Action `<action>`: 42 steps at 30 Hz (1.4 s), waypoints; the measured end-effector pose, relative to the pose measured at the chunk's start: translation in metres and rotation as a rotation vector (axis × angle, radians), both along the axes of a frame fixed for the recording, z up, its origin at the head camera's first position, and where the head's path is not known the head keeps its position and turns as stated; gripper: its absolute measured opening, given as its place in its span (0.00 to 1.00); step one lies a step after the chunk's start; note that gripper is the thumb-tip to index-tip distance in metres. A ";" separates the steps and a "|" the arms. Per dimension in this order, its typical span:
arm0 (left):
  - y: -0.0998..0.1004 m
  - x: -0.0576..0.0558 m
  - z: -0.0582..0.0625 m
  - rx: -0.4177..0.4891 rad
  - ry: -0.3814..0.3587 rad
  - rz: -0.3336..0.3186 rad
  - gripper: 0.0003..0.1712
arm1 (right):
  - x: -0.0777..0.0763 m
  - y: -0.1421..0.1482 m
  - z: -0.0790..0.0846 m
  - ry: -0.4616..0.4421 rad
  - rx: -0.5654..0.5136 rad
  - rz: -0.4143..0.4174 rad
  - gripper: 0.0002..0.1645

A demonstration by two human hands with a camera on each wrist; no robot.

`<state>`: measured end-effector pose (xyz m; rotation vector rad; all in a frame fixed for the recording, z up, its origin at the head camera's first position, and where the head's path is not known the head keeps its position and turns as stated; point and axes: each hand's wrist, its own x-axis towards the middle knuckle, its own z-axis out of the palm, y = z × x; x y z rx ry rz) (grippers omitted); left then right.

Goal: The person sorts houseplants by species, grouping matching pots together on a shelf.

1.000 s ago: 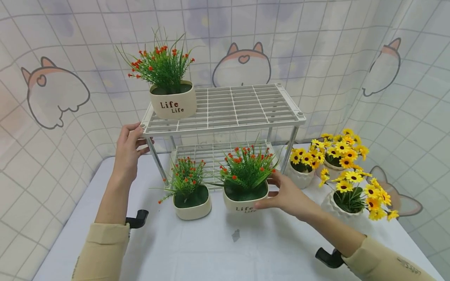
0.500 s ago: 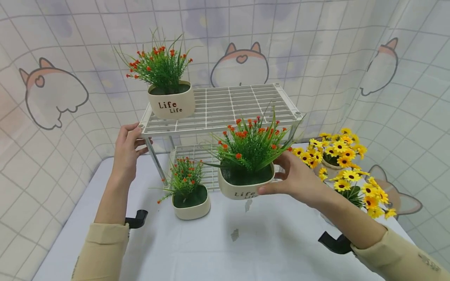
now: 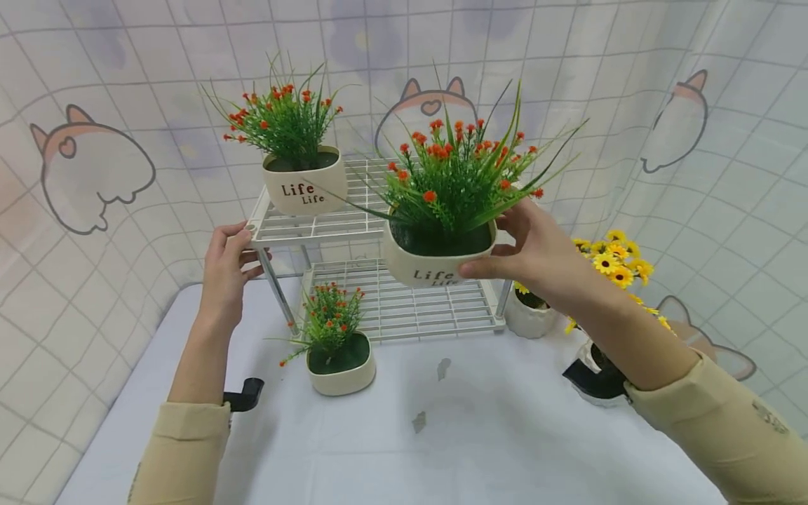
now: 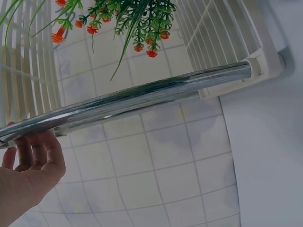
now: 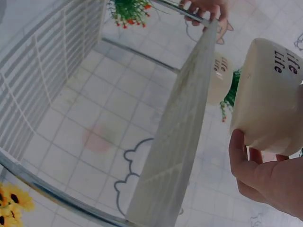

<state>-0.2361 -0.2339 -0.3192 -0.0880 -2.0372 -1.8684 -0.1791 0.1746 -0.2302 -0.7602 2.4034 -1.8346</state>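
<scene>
My right hand grips a cream oval pot of artificial grass with red flowers, marked "Life Life". Its thumb is on the front and its fingers are at the right side. The pot hangs in front of the white two-tier rack, hiding the right part of the upper shelf. In the right wrist view, the held pot is apart from the shelf. My left hand holds the rack's upper front left corner, fingers curled by the metal post. A matching pot stands on the upper shelf's left end.
A smaller red-flowered pot stands on the white tablecloth, before the lower shelf. Right of the rack are a white pot and other yellow sunflowers, partly behind my right arm. A patterned curtain hangs behind.
My right hand has lifted the held flowerpot from near the tabletop up to about the upper shelf's height. My left hand keeps its hold on the rack corner.
</scene>
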 end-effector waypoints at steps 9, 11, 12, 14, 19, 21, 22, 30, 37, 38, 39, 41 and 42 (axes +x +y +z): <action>-0.002 0.000 0.000 0.027 0.022 0.014 0.14 | -0.038 -0.018 0.022 0.028 0.012 -0.073 0.53; -0.001 0.001 -0.001 0.033 0.027 0.012 0.13 | -0.046 -0.021 0.025 0.002 0.014 -0.088 0.52; -0.001 0.001 -0.001 0.036 0.029 0.011 0.13 | -0.049 -0.023 0.026 -0.013 0.021 -0.097 0.52; -0.001 0.001 -0.002 0.037 0.029 0.011 0.13 | -0.057 -0.026 0.028 -0.046 0.025 -0.109 0.53; 0.000 0.001 -0.003 0.031 0.028 0.015 0.13 | -0.077 -0.032 0.030 -0.093 0.033 -0.125 0.55; 0.001 0.000 -0.004 0.033 0.027 0.012 0.13 | -0.084 -0.034 0.031 -0.103 0.043 -0.132 0.55; 0.001 0.000 -0.004 0.032 0.026 0.011 0.13 | -0.087 -0.035 0.031 -0.112 0.047 -0.133 0.55; 0.002 -0.001 -0.005 -0.004 0.022 0.014 0.15 | -0.110 -0.038 0.028 -0.195 0.109 -0.169 0.60; 0.002 -0.001 -0.005 -0.011 0.032 0.022 0.16 | -0.128 -0.044 0.022 -0.218 0.052 -0.201 0.56; 0.002 -0.001 -0.005 -0.010 0.033 0.022 0.16 | -0.130 -0.045 0.021 -0.220 0.045 -0.202 0.56; 0.002 -0.001 -0.004 -0.009 0.035 0.023 0.16 | -0.131 -0.046 0.020 -0.222 0.044 -0.204 0.56; 0.002 -0.001 -0.004 -0.007 0.038 0.022 0.16 | -0.133 -0.048 0.020 -0.217 0.056 -0.211 0.56; 0.002 -0.002 -0.004 -0.005 0.038 0.022 0.16 | -0.134 -0.049 0.020 -0.207 0.068 -0.218 0.56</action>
